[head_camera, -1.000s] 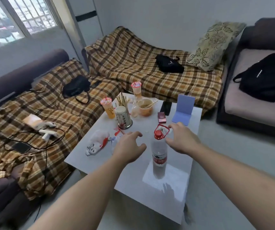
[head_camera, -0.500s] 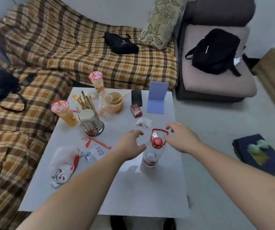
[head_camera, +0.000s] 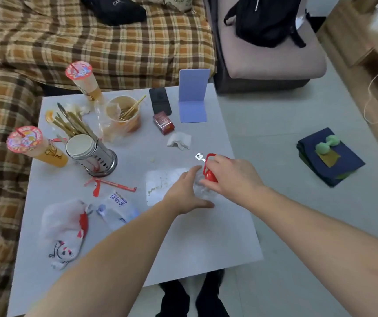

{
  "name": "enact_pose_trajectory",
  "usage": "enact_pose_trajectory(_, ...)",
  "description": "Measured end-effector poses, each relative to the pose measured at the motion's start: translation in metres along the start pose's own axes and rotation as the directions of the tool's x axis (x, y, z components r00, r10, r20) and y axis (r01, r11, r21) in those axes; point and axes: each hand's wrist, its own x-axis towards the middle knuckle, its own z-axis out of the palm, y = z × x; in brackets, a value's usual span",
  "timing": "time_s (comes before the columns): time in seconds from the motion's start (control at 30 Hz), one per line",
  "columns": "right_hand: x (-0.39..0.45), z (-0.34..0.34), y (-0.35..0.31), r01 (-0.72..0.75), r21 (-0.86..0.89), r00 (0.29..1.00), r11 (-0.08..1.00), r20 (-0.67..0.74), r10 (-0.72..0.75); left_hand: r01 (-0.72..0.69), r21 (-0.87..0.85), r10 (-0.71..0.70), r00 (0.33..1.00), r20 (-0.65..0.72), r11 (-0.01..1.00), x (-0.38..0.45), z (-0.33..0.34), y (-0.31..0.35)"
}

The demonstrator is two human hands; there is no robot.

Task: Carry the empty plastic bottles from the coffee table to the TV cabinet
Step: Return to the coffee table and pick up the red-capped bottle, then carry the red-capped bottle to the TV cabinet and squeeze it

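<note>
A clear plastic bottle (head_camera: 202, 189) with a red cap and red carry handle stands near the right edge of the white coffee table (head_camera: 197, 243). My right hand (head_camera: 231, 177) is closed over its cap and handle from above. My left hand (head_camera: 186, 194) presses against the bottle's left side, fingers wrapped partly around the body. Most of the bottle is hidden by both hands. A wooden cabinet (head_camera: 366, 49) shows at the top right edge of the view.
On the table: two sealed drink cups (head_camera: 36, 146), a metal canister (head_camera: 92, 154), a noodle cup with sticks (head_camera: 124, 113), a red packet (head_camera: 164, 122), a phone (head_camera: 159, 100), a purple stand (head_camera: 193, 94), plastic bags (head_camera: 63, 227). A plaid sofa lies left and behind, a chair with a backpack (head_camera: 265, 19) back right, a dumbbell (head_camera: 327, 144) on the floor.
The view tipped downward and nearer the table. Both hands, which hovered apart on either side of the bottle, have closed in and now hold it.
</note>
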Motion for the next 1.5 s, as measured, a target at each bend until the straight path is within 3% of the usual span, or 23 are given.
enact_pose_trajectory(0.13,0.001,0.010,0.007,-0.038,0.049,0.998,0.998,-0.054,0.041,-0.008,-0.035,0.004,0.994,-0.107,0.999,0.008,0.015,-0.007)
enact_pose_trajectory(0.4,-0.007,-0.002,0.022,-0.079,0.200,0.973,0.977,-0.198,0.119,-0.022,-0.186,-0.012,0.983,-0.183,0.982,0.009,0.040,-0.005)
enact_pose_trajectory(0.63,-0.028,-0.087,0.030,-0.067,0.200,0.931,0.977,-0.339,0.134,-0.140,-0.255,0.069,0.961,-0.268,0.957,-0.012,0.037,0.048)
enact_pose_trajectory(0.83,-0.068,-0.165,0.037,-0.157,0.263,0.890,0.952,-0.381,0.252,-0.270,-0.245,0.183,0.927,-0.327,0.931,-0.029,0.014,0.111)
enact_pose_trajectory(0.97,-0.109,-0.205,0.039,-0.276,0.311,0.840,0.909,-0.381,0.385,-0.364,-0.231,0.307,0.919,-0.247,0.902,-0.041,0.005,0.150)
enact_pose_trajectory(1.07,-0.142,-0.225,0.039,-0.358,0.334,0.776,0.872,-0.413,0.477,-0.452,-0.128,0.425,0.885,-0.189,0.883,-0.054,0.002,0.179)
enact_pose_trajectory(1.13,-0.166,-0.234,0.042,-0.434,0.404,0.697,0.805,-0.416,0.584,-0.518,-0.080,0.505,0.852,-0.137,0.852,-0.064,0.006,0.197)
enact_pose_trajectory(1.2,-0.190,-0.240,0.045,-0.499,0.459,0.617,0.735,-0.408,0.673,-0.546,-0.068,0.541,0.837,-0.084,0.835,-0.074,0.017,0.211)
enact_pose_trajectory(1.37,-0.260,-0.237,0.056,-0.606,0.475,0.493,0.638,-0.405,0.770,-0.615,-0.088,0.621,0.781,0.070,0.783,-0.095,0.065,0.243)
enact_pose_trajectory(1.5,-0.326,-0.229,0.077,-0.659,0.534,0.349,0.530,-0.407,0.844,-0.684,-0.096,0.688,0.699,0.195,0.723,-0.112,0.121,0.272)
